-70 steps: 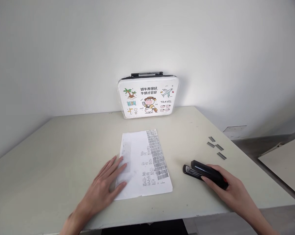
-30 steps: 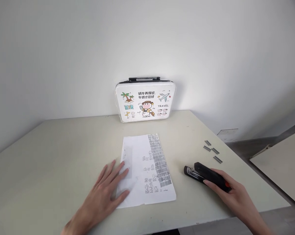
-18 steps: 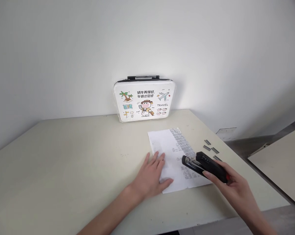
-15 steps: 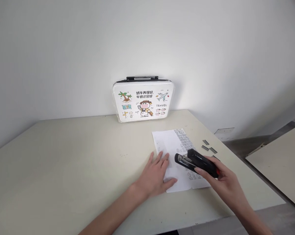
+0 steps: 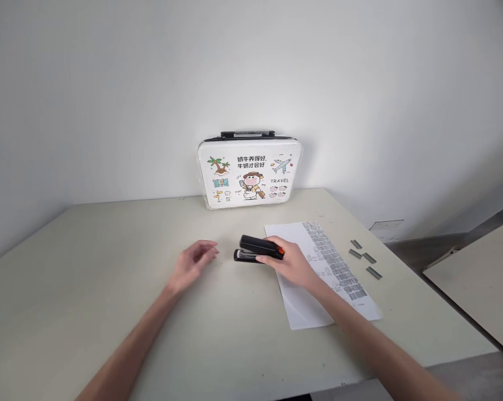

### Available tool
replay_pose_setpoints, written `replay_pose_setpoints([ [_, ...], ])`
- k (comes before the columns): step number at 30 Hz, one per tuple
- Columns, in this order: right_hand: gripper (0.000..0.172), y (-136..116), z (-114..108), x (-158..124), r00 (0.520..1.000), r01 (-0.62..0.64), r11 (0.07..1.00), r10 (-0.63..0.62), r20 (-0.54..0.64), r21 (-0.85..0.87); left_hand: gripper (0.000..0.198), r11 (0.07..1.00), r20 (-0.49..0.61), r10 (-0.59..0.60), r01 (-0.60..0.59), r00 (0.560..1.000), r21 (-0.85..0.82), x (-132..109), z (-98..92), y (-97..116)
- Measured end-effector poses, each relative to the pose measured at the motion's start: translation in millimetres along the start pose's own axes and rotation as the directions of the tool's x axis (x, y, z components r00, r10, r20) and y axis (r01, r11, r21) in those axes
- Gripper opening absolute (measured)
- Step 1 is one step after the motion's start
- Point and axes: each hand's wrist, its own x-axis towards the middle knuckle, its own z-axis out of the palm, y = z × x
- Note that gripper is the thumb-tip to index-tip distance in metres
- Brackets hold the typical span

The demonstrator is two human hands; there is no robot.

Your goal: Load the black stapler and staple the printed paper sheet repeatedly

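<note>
Head view: hands?
— R hand (image 5: 296,265) grips stapler (image 5: 254,244) over desk (image 5: 142,231), betw. back & front edges; L hand (image 5: 188,268) loosely curled, contents unclear.
— Technique?
— Best: firm rear grip, L hand clear of mouth.

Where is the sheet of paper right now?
In the head view, the paper lies on the table right of centre, just left of the four small grey strips.

Stapler (image 5: 257,244): rear was hidden by right hand (image 5: 292,263).
Paper (image 5: 297,303): print was unreadably small.
Table (image 5: 105,267): left was cut off.
</note>
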Motion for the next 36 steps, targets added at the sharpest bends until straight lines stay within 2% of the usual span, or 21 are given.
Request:
replay_pose_setpoints([
  [2,0.027,2.8,12.7,10.9,0.997,0.014,1.0,-0.015,0.074,0.015,0.041,0.995,-0.116,-0.071,0.062,0.991,-0.077,2.0,-14.3,-4.8],
  [4,0.028,6.2,22.2,17.8,0.993,0.012,0.999,-0.016,0.121,0.036,0.041,0.993,-0.158,-0.088,0.074,0.983,-0.09,1.2,-17.7,-4.9],
  [10,0.032,17.7,34.0,22.9,0.991,-0.008,0.999,0.001,0.137,0.053,0.042,0.991,-0.119,-0.121,0.127,0.985,0.046,-2.2,-6.2,-1.9],
  [20,0.029,14.5,36.1,15.9,0.991,-0.002,1.0,0.005,0.131,-0.02,0.04,0.984,-0.156,-0.147,0.16,0.977,0.073,0.8,-5.4,-9.8],
  [22,0.035,13.5,35.9,14.0,0.994,-0.013,1.0,0.013,0.106,-0.001,0.039,0.985,-0.164,-0.143,0.156,0.976,0.072,-0.6,-3.9,-9.4],
  [24,0.041,14.7,37.2,12.4,0.999,-0.031,0.999,0.03,0.032,0.02,0.038,0.984,-0.172,-0.148,0.162,0.974,0.071,-2.8,-1.7,-6.8],
  [27,0.039,20.2,41.8,10.6,0.996,-0.053,0.997,0.056,-0.067,0.048,0.038,0.98,-0.194,-0.174,0.19,0.966,0.068,-7.1,3.1,0.1],
  [30,0.036,26.0,46.3,9.0,0.992,-0.064,0.997,0.069,-0.107,0.054,0.036,0.978,-0.231,-0.184,0.202,0.955,0.054,-11.3,8.3,6.2],
  [33,0.037,28.2,48.1,7.9,0.99,-0.057,0.998,0.059,-0.129,0.018,0.034,0.981,-0.326,-0.139,0.175,0.935,0.082,-14.2,11.9,7.5],
  [36,0.036,27.4,47.1,7.9,0.989,-0.04,0.999,0.041,-0.142,0.006,0.031,0.982,-0.445,-0.058,0.133,0.894,0.138,-15.2,12.4,5.9],
])
